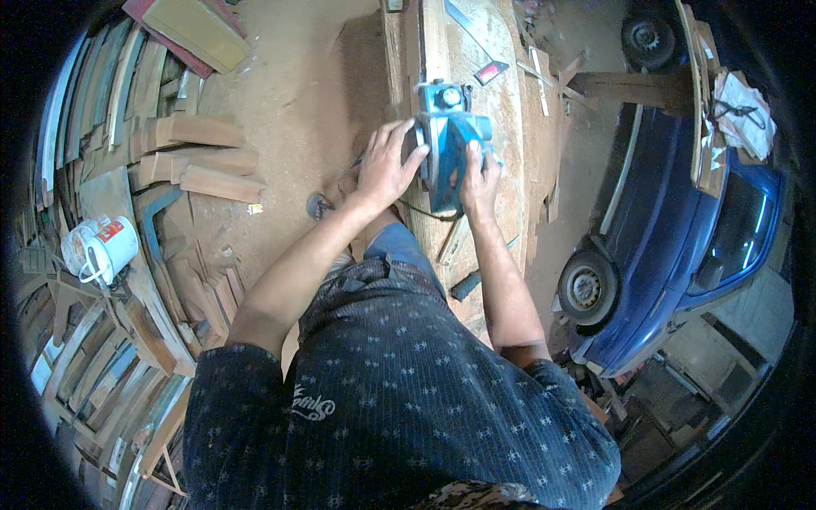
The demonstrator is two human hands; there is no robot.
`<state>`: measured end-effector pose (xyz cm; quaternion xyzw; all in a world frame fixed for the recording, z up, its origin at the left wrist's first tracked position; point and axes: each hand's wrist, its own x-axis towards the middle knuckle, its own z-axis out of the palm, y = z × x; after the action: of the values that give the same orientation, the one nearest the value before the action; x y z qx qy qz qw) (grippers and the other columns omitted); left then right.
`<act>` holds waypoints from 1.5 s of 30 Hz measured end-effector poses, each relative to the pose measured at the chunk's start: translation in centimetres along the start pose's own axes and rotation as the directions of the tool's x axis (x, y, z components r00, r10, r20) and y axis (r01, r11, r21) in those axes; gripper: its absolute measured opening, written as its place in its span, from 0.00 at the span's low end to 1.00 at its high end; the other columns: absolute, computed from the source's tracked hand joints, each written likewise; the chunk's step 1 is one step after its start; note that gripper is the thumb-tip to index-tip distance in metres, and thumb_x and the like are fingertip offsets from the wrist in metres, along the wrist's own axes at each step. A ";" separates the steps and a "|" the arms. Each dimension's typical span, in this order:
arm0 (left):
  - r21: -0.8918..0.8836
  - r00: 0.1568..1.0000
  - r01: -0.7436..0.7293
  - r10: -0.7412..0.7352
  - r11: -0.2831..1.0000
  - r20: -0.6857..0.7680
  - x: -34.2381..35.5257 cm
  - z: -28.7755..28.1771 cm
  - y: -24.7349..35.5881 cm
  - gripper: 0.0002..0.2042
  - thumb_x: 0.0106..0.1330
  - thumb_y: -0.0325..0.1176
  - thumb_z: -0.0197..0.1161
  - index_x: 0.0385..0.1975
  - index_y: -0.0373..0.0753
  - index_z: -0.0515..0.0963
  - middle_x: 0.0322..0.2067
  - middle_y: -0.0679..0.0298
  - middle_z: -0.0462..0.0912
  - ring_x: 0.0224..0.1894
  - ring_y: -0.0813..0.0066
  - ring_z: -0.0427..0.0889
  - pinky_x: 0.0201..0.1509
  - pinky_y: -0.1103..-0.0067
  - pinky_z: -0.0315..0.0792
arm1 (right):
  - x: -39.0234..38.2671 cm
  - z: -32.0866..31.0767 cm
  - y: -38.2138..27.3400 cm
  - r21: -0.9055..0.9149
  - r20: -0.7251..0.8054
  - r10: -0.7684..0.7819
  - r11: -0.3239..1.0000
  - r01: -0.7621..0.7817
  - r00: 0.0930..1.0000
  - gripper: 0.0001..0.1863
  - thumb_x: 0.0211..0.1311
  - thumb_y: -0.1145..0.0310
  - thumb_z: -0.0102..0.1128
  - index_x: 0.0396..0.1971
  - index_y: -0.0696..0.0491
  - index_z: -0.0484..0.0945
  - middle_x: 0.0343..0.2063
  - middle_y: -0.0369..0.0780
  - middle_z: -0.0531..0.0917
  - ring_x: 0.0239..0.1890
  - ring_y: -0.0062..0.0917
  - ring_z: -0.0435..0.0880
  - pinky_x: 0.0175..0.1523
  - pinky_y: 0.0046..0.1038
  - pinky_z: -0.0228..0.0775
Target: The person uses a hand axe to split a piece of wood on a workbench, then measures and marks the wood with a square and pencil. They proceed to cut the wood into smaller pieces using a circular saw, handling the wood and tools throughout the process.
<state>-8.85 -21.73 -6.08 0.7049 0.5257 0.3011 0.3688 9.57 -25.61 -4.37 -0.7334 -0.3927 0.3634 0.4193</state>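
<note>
On the plank (510, 110), both hands' fingers (406, 140) clamp the blue electric planer (450, 144); its trailing cord (425, 212) could snag.

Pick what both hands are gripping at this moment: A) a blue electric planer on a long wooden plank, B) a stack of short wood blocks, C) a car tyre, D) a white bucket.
A: the left hand and the right hand both clasp the blue electric planer, which sits on the long wooden plank.
</note>
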 end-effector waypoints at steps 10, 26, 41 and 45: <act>-0.244 0.846 0.366 -0.212 0.898 0.490 -6.8 2.6 1.0 0.16 0.70 0.43 0.61 0.48 0.36 0.81 0.45 0.54 0.86 0.48 0.55 0.85 0.54 0.66 0.77 | 13.7 6.4 -5.3 -0.035 -0.067 -0.029 0.999 0.026 0.997 0.34 0.71 0.42 0.53 0.33 0.66 0.80 0.17 0.44 0.79 0.19 0.28 0.80 0.27 0.32 0.70; -0.111 0.754 0.596 -0.507 0.795 0.417 -2.9 11.7 -3.6 0.47 0.71 0.59 0.51 0.73 0.24 0.42 0.65 0.30 0.63 0.67 0.41 0.69 0.71 0.63 0.63 | 33.7 12.8 -10.6 -0.055 -0.230 -0.436 0.898 0.436 0.870 0.29 0.72 0.48 0.52 0.52 0.63 0.77 0.48 0.54 0.82 0.54 0.42 0.79 0.60 0.37 0.68; -0.217 0.714 0.633 -0.452 0.743 0.535 -4.5 12.1 -5.5 0.41 0.70 0.56 0.56 0.74 0.35 0.52 0.66 0.40 0.68 0.67 0.46 0.69 0.71 0.66 0.63 | 25.5 8.2 -6.3 0.070 -0.008 0.130 0.989 -0.129 0.992 0.36 0.65 0.40 0.56 0.38 0.67 0.81 0.28 0.47 0.84 0.26 0.32 0.83 0.35 0.37 0.75; -0.018 0.762 0.532 -0.469 0.847 0.445 -8.6 6.6 -6.9 0.38 0.70 0.55 0.58 0.72 0.34 0.58 0.64 0.43 0.71 0.67 0.49 0.71 0.71 0.66 0.64 | 17.0 6.3 -6.8 0.160 0.067 0.178 0.969 -0.187 0.982 0.31 0.64 0.41 0.57 0.35 0.62 0.79 0.24 0.43 0.81 0.20 0.29 0.81 0.24 0.31 0.75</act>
<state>-9.35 -30.17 -15.79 0.5584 0.5788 0.0675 0.5905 9.55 -6.20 -4.16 -0.7192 -0.3030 0.4509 0.4332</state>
